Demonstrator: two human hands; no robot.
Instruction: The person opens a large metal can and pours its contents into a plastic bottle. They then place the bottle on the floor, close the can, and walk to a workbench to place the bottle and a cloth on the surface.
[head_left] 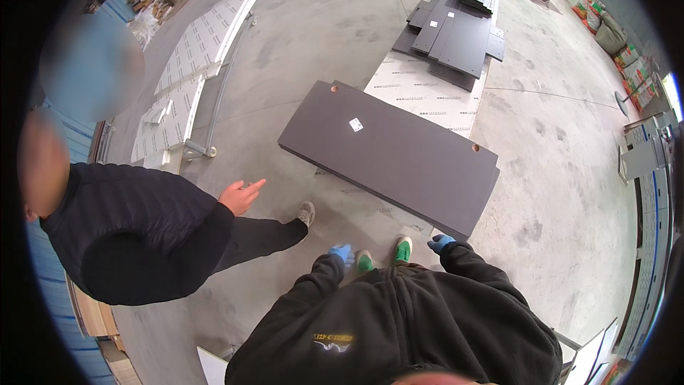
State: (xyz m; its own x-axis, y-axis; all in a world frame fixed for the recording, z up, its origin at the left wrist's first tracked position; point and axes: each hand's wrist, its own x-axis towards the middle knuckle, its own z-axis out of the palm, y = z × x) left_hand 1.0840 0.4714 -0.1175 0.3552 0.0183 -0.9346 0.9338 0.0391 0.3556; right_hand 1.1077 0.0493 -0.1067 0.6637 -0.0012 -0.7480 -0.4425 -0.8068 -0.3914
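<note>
Both of my hands wear blue gloves and hang low in front of my black jacket. My left hand [343, 254] is by my green shoes, its fingers loosely apart and holding nothing. Close to the near right corner of a large dark grey panel [399, 146] is my right hand [440, 243], fingers loosely apart; whether it touches the panel's edge I cannot tell. The panel lies at an angle over a long low support with a white printed cover [420, 89]. It carries a white square label [355, 125] and two round holes near its far edge.
Smaller dark panels [456, 36] are piled farther along the support. To my left stands a person in a black vest [135, 228], one bare hand [242, 197] held out toward the panel. Behind them is a wheeled rack of white boards [206, 43]. Sacks [634, 64] line the right side.
</note>
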